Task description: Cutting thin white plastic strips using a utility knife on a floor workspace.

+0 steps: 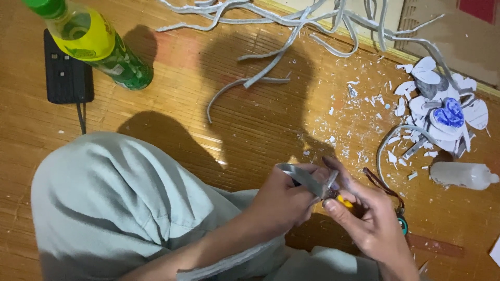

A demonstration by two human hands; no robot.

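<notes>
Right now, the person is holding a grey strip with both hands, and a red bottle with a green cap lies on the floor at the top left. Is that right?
Not quite. The bottle is green with a yellow label, not red. The rest holds: the head view shows it lying at the top left with a green cap, while the left hand and right hand hold the grey strip.

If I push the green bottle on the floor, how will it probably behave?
The green bottle lies on its side on the wooden floor, so it would probably roll. It looks like plastic and mostly empty, so likely light. Its smooth surface may be slippery.
</notes>
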